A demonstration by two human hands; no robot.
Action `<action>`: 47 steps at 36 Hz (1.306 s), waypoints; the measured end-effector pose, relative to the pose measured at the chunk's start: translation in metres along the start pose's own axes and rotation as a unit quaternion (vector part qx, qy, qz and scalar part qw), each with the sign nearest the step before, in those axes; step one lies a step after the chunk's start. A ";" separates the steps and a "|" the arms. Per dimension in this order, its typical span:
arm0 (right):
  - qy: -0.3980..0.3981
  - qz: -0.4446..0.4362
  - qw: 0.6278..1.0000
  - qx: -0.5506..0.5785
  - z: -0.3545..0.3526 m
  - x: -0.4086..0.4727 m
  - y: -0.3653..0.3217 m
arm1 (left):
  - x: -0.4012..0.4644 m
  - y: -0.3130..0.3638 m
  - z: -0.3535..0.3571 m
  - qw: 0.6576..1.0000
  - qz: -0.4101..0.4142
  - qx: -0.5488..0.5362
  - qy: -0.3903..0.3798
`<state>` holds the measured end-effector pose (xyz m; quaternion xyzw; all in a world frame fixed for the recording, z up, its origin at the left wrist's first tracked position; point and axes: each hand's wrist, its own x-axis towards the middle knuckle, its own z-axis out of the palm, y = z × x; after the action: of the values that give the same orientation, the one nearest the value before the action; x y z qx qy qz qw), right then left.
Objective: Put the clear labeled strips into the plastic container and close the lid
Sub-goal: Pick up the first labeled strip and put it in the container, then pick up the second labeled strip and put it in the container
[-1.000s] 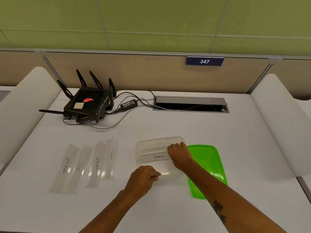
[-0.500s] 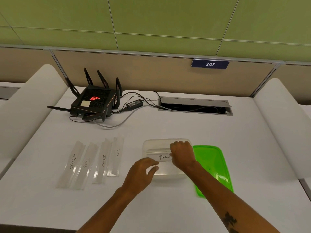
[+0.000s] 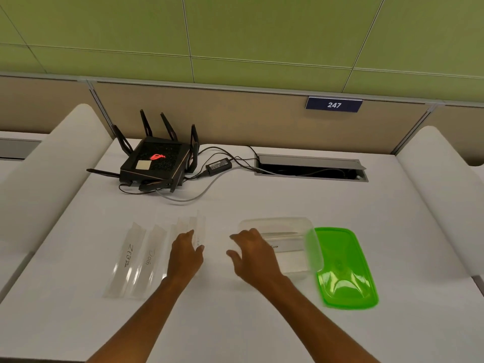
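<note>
White surface [image 3: 262,323], green wall behind. Far left: black router [image 3: 154,163], cables. Near left: four clear strips [image 3: 136,260]; my left hand [image 3: 186,255], fingers loose, on the rightmost. Container [image 3: 288,226], one strip inside; my right hand [image 3: 254,255] spread, empty, fronting it. Green lid [image 3: 345,271] just right.

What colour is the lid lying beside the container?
Bright translucent green; the lid shows in the head view, right of the clear container.

A white counter [image 3: 262,331] meets a tan partition [image 3: 235,113] under green wall panels [image 3: 262,35]. A blue "247" plate [image 3: 334,104] hangs above a cable trough [image 3: 310,167]; a black router [image 3: 157,163] sits at the back left.
</note>
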<state>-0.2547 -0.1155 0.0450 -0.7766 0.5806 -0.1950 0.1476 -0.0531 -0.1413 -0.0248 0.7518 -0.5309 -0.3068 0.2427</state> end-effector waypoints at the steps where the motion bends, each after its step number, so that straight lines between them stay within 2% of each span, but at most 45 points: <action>1: -0.004 0.001 1.000 0.008 0.005 -0.004 -0.005 | 0.002 -0.002 0.000 1.000 -0.008 -0.007 -0.004; 17: -0.057 0.097 0.988 0.104 0.050 -0.025 -0.033 | 0.006 0.003 -0.004 0.999 -0.018 -0.024 0.015; 28: -0.006 0.162 0.971 0.178 0.044 -0.004 -0.034 | -0.011 0.042 -0.025 0.987 -0.001 -0.143 0.067; 31: -0.018 0.186 0.961 0.205 0.035 0.007 -0.031 | -0.014 0.056 -0.029 0.978 -0.016 -0.198 0.055; 36: -0.018 0.179 0.960 0.215 0.019 0.022 -0.021 | -0.020 0.081 -0.033 0.957 -0.048 -0.285 0.033; 40: 0.010 0.156 0.961 0.229 0.004 0.031 -0.015 | -0.025 0.098 -0.034 0.939 -0.073 -0.337 -0.017; 47: 0.057 0.116 0.960 0.249 -0.033 0.033 -0.005 | -0.039 0.124 -0.028 0.897 -0.061 -0.429 -0.092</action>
<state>-0.2573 -0.1461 0.0807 -0.6301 0.6070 -0.3594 0.3246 -0.1233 -0.1432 0.0880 0.5741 -0.3208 -0.5867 0.4726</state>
